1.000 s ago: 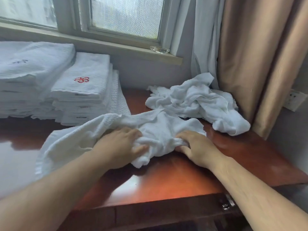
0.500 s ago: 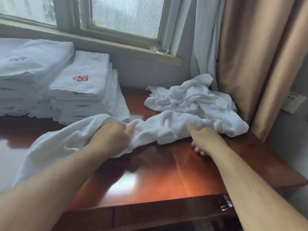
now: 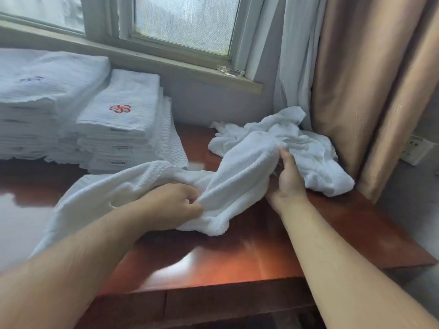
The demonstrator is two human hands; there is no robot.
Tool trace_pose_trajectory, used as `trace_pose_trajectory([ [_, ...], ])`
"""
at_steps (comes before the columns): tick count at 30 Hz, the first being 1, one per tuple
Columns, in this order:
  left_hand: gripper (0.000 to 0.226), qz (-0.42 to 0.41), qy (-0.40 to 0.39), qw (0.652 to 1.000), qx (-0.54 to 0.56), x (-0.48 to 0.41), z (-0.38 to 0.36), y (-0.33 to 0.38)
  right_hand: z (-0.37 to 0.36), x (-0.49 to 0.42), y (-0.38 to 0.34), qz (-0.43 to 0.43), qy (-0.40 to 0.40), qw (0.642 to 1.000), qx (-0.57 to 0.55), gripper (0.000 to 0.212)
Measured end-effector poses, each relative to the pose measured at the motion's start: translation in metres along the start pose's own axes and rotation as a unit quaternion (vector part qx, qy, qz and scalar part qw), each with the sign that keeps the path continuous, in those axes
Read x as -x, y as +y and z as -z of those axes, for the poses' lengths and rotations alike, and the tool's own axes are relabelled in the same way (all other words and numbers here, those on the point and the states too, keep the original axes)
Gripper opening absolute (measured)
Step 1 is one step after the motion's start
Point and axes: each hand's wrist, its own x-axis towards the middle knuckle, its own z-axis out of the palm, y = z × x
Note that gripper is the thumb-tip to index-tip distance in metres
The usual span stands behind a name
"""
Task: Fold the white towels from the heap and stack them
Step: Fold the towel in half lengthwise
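On the red-brown table (image 3: 237,262), the left hand (image 3: 171,205) bunches the near end of a white towel (image 3: 237,176) in curled fingers. Slightly farther, the right hand (image 3: 288,184) grips the same towel where it rises, thumb on top (its fingers are hidden under the cloth). Behind lies the heap (image 3: 316,160), against the curtain (image 3: 356,91). Far left stand two stacks of folded towels (image 3: 118,129), the left one cut off.

- Glossy red-brown table (image 3: 213,257), near.
- Window (image 3: 185,20) far behind, above a sill (image 3: 166,65).
- Small clear thing (image 3: 231,71) on the sill's right end.
- White curtain (image 3: 292,67) beside tan curtain (image 3: 356,91), right.
- Wall socket (image 3: 414,149), far right.
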Motion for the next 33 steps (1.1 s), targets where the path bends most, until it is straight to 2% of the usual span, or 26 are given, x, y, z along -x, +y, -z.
trace_pose_trajectory([
  [3,0.043,-0.006,-0.026,1.000,0.002,0.002,0.002,0.000,0.006,-0.008,-0.001,-0.037,-0.002,0.999,-0.031,0.053],
  [6,0.048,0.009,-0.034,0.999,0.017,0.006,0.005,-0.001,0.006,-0.017,0.003,-0.064,0.063,0.994,-0.054,0.037],
  [8,0.050,0.021,-0.032,0.999,0.022,0.007,0.004,-0.002,0.002,-0.021,0.003,-0.093,0.120,0.987,0.058,0.041],
  [10,0.049,0.028,-0.026,0.999,0.016,0.005,0.001,-0.003,0.001,-0.024,-0.002,-0.086,0.184,0.944,0.260,0.056],
  [13,0.051,0.031,0.004,0.999,-0.012,0.000,-0.003,-0.004,0.008,-0.022,-0.027,0.096,0.291,0.833,0.460,0.060],
  [14,0.050,0.035,0.019,0.999,-0.008,-0.002,-0.004,-0.004,0.012,-0.017,-0.038,0.155,0.302,0.790,0.510,0.057],
  [15,0.046,0.042,0.034,0.999,0.003,-0.003,-0.006,-0.004,0.018,-0.013,-0.048,0.177,0.295,0.741,0.577,0.055],
  [16,0.040,0.050,0.051,0.997,-0.001,-0.005,-0.009,-0.004,0.025,-0.008,-0.057,0.157,0.266,0.679,0.666,0.053],
  [18,0.031,0.058,0.077,0.994,-0.053,-0.008,-0.014,-0.001,0.044,0.002,-0.070,0.028,0.177,0.526,0.831,0.045],
  [19,0.033,0.063,0.070,0.992,-0.084,-0.009,-0.016,0.002,0.051,0.008,-0.073,-0.038,0.153,0.456,0.876,0.041],
  [20,0.040,0.068,0.048,0.991,-0.107,-0.010,-0.016,0.006,0.053,0.015,-0.074,-0.064,0.153,0.403,0.900,0.036],
  [21,0.051,0.070,0.021,0.990,-0.120,-0.011,-0.015,0.010,0.053,0.020,-0.072,-0.043,0.167,0.380,0.909,0.034],
  [22,0.064,0.068,-0.008,0.989,-0.129,-0.011,-0.012,0.015,0.050,0.024,-0.068,0.011,0.175,0.390,0.904,0.034],
  [23,0.078,0.066,-0.042,0.987,-0.138,-0.010,-0.009,0.019,0.046,0.027,-0.061,0.070,0.151,0.434,0.885,0.035],
  [24,0.092,0.070,-0.080,0.983,-0.148,-0.009,-0.005,0.023,0.039,0.033,-0.050,0.102,0.093,0.516,0.846,0.036],
  [25,0.105,0.081,-0.118,0.977,-0.157,-0.007,0.000,0.026,0.032,0.040,-0.038,0.091,0.019,0.596,0.797,0.040],
  [26,0.114,0.095,-0.154,0.969,-0.166,-0.005,0.005,0.029,0.028,0.048,-0.024,0.045,-0.044,0.636,0.769,0.047],
  [27,0.122,0.110,-0.184,0.961,-0.176,-0.003,0.009,0.031,0.025,0.056,-0.012,-0.002,-0.075,0.627,0.776,0.055],
  [29,0.126,0.131,-0.189,0.953,-0.194,-0.003,0.015,0.034,0.027,0.063,-0.006,-0.052,-0.035,0.537,0.841,0.059],
  [31,0.110,0.141,-0.122,0.964,-0.191,-0.007,0.015,0.033,0.026,0.065,-0.015,-0.058,0.024,0.445,0.894,0.054],
  [32,0.093,0.139,-0.080,0.970,-0.185,-0.009,0.012,0.030,0.027,0.063,-0.021,-0.056,0.041,0.420,0.905,0.050],
  [33,0.079,0.135,-0.044,0.973,-0.184,-0.010,0.008,0.027,0.028,0.062,-0.025,-0.044,0.055,0.410,0.909,0.048],
])
